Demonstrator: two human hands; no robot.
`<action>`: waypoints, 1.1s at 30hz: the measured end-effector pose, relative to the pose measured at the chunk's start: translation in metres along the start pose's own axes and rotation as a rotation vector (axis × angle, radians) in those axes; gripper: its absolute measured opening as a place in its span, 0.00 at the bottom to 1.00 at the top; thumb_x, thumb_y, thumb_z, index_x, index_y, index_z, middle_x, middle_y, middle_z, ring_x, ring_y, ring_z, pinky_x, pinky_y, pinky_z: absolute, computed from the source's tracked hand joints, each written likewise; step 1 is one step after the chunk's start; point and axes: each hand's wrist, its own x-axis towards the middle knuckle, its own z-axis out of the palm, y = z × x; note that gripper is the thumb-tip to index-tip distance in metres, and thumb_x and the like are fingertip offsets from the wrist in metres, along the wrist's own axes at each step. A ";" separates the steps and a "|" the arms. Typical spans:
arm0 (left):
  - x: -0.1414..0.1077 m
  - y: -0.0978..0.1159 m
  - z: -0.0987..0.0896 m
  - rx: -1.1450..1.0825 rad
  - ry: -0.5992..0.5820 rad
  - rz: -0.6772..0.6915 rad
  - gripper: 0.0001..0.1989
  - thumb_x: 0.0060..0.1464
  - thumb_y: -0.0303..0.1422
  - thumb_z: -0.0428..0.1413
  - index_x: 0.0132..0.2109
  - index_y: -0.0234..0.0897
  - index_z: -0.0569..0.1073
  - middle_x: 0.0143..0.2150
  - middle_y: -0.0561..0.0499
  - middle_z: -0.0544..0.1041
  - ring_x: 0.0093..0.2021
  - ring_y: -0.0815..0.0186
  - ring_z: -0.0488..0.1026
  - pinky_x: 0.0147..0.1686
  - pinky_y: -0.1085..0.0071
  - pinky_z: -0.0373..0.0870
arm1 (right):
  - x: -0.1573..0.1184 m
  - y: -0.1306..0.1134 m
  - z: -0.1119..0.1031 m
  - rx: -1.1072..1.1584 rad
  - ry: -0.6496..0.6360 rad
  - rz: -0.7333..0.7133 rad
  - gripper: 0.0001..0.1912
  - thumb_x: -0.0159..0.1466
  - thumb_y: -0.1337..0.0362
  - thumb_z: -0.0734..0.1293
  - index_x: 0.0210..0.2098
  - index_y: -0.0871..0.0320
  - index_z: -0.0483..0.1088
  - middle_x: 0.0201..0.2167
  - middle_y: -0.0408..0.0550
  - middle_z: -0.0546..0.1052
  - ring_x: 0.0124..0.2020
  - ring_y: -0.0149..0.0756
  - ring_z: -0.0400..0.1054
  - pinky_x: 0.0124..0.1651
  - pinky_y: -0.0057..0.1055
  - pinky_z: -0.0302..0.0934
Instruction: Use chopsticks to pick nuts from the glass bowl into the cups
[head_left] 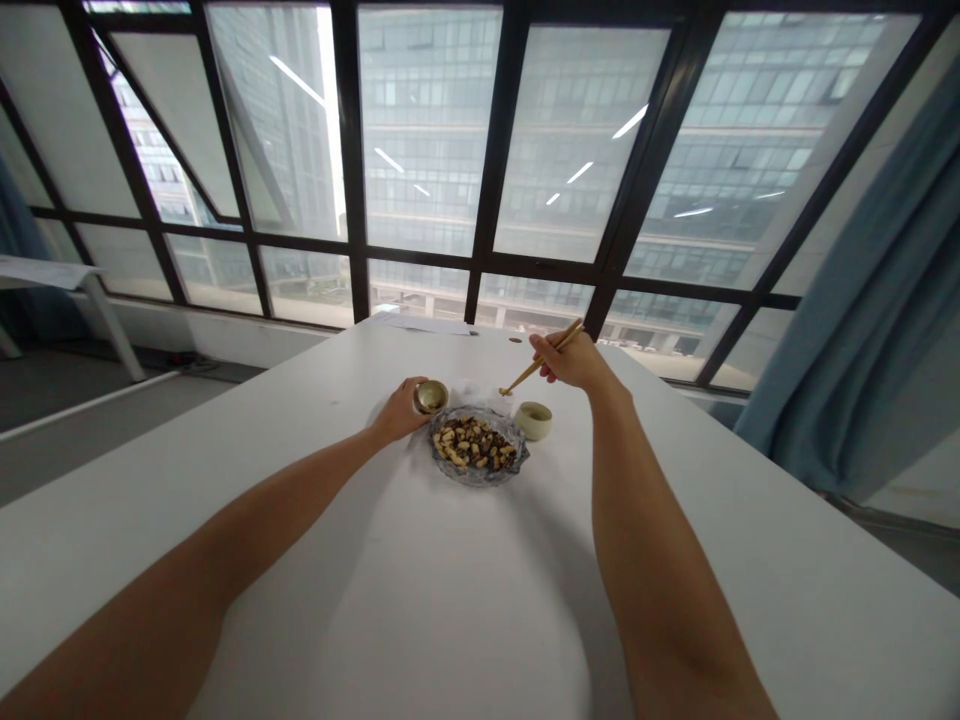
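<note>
My left hand [397,411] is closed around the side of a small green cup [431,395], tilted so its inside faces me; a few dark bits lie in it. My right hand [568,358] grips a pair of wooden chopsticks [541,363], pointing down and left. At their tips is a small pale piece [505,391], perhaps a peanut. Between my hands stands a round dish [480,480] covered in clear crinkled plastic. It holds peanuts [466,440] mixed with dark seeds or shells. A second green cup [533,421] stands upright at the dish's right edge.
White crumpled plastic or tissue [472,396] lies behind the dish. Farther back on the white table [450,600] are a white sheet [427,325] and a small brown object [515,340]. Windows rise beyond the table, with a blue curtain [862,300] at right.
</note>
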 end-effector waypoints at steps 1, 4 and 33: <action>0.000 -0.001 0.000 -0.004 -0.001 -0.030 0.36 0.43 0.39 0.68 0.58 0.36 0.66 0.57 0.40 0.73 0.56 0.51 0.73 0.56 0.54 0.71 | 0.001 0.003 0.003 -0.009 -0.002 0.007 0.24 0.70 0.52 0.65 0.23 0.62 0.72 0.15 0.48 0.74 0.13 0.30 0.68 0.17 0.23 0.61; 0.001 -0.004 -0.001 -0.021 -0.003 -0.119 0.38 0.41 0.41 0.69 0.58 0.36 0.66 0.55 0.40 0.75 0.53 0.51 0.75 0.53 0.55 0.73 | 0.002 0.009 0.009 -0.011 -0.028 0.027 0.22 0.70 0.55 0.66 0.24 0.62 0.72 0.15 0.48 0.74 0.14 0.30 0.68 0.18 0.22 0.62; 0.094 0.081 0.058 0.166 -0.484 0.048 0.40 0.49 0.51 0.64 0.64 0.40 0.64 0.61 0.37 0.75 0.63 0.44 0.69 0.64 0.42 0.56 | -0.005 -0.004 -0.013 0.032 0.058 0.082 0.22 0.70 0.56 0.65 0.23 0.63 0.72 0.16 0.50 0.75 0.13 0.30 0.67 0.15 0.23 0.61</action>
